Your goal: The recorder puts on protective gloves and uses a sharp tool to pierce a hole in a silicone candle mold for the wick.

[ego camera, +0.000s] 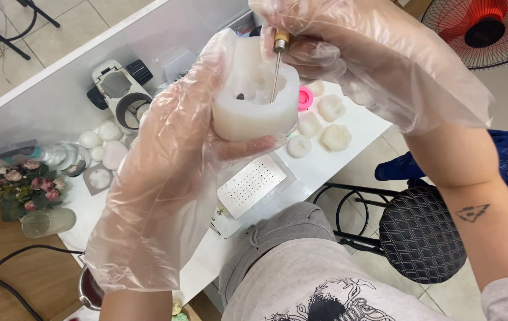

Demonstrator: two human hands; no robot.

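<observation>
Currently left hand (165, 178), gloved, cups mould (256, 95) upright to steady it; right hand (349, 53) pinches pick (276, 65), tip down inside its cavity.

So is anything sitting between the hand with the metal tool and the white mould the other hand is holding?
Nothing visible does. The left hand holds the white mould up above the table, and the right hand has the metal tool already reaching down into the mould's open top. Only the thin plastic gloves cover both hands.
</observation>
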